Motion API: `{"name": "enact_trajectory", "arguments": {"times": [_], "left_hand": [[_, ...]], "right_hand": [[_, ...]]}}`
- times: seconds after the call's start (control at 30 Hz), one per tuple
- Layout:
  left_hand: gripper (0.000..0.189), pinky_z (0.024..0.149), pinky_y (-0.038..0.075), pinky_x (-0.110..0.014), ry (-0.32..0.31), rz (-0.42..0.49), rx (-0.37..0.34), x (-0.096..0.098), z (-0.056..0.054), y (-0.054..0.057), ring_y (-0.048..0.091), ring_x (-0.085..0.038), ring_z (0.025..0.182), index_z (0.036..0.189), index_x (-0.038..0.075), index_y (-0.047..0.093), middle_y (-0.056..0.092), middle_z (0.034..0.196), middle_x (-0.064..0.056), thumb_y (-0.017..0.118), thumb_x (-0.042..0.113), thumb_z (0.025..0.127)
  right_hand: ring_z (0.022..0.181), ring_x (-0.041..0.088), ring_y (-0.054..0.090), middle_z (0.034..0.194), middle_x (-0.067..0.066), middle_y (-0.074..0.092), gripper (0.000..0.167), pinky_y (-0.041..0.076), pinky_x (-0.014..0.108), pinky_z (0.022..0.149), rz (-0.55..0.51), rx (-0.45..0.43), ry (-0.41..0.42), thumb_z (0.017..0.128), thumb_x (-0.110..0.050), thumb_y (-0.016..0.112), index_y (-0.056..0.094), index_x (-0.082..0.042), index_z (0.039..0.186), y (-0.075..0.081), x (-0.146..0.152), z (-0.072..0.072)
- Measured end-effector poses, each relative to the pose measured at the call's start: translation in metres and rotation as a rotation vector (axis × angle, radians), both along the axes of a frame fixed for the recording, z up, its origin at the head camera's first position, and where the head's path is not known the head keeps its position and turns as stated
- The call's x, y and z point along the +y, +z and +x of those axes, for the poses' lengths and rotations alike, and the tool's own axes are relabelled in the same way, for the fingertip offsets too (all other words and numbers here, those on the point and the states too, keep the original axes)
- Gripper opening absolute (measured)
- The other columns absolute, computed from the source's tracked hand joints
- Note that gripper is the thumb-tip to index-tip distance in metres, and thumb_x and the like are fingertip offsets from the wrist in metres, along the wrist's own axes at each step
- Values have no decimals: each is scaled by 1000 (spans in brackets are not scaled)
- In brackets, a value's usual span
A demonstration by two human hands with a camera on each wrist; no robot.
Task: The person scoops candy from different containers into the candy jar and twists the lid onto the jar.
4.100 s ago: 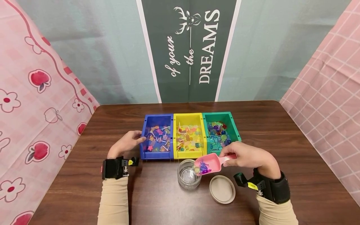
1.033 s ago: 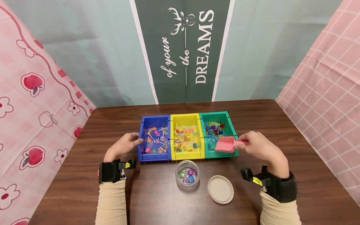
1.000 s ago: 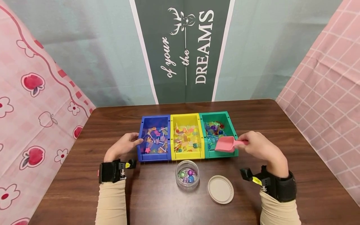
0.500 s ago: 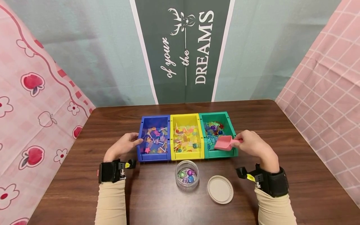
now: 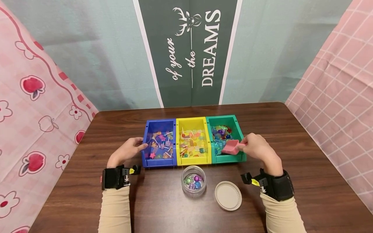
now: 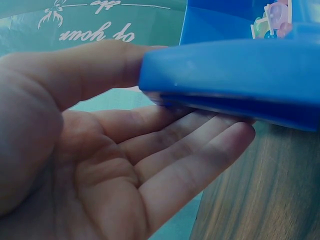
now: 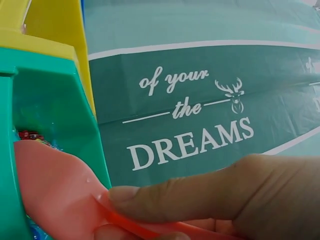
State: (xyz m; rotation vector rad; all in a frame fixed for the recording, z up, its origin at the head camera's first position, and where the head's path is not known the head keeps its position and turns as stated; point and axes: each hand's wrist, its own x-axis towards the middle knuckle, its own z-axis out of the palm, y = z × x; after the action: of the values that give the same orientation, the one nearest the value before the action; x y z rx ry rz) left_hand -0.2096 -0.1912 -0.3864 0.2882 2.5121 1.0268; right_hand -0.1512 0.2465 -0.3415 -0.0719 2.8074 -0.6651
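Observation:
In the head view my right hand (image 5: 257,147) grips the handle of a pink scoop (image 5: 231,147). The scoop's blade dips into the green bin (image 5: 230,158), among blue, green and red candy-like beads (image 5: 220,136). The right wrist view shows my thumb (image 7: 170,200) along the handle. My left hand (image 5: 128,150) holds the outer side of the blue bin (image 5: 159,162), thumb at the wall's top and fingers (image 6: 190,170) fairly straight beneath it. A clear jar (image 5: 193,191) stands in front of the yellow bin (image 5: 194,160), with several purple, green and blue beads inside.
A round cream lid (image 5: 228,196) lies on the wooden table (image 5: 163,210) right of the jar. The blue and yellow bins hold small lollipop-like pieces and beads. Behind the table hangs a green lettered curtain (image 5: 190,58).
My right hand has emptied the scoop's beads into the jar, then moved back to the green bin. In the last second it has pushed the scoop lower and slightly left. My left hand stays put.

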Motion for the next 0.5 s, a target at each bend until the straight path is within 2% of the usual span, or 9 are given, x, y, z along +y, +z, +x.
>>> {"name": "enact_trajectory", "arguments": {"times": [0.2,0.5], "left_hand": [[46,103,46,-53,0,1,-4,0,0,0,62,-31,110,136,-11,44,62,123,-28,46,21,102],[46,103,46,-52,0,3,-6,1,0,0,61,-29,109,136,-11,44,62,123,-27,46,20,102]], "right_hand": [[54,13,35,55,-4,32,28,27,25,50,-4,-18,-23,90,-21,65,68,2,74,-5,0,-4],[54,14,36,56,-2,35,29,28,25,50,-13,-20,-7,90,-21,65,69,5,78,-9,1,-8]]}}
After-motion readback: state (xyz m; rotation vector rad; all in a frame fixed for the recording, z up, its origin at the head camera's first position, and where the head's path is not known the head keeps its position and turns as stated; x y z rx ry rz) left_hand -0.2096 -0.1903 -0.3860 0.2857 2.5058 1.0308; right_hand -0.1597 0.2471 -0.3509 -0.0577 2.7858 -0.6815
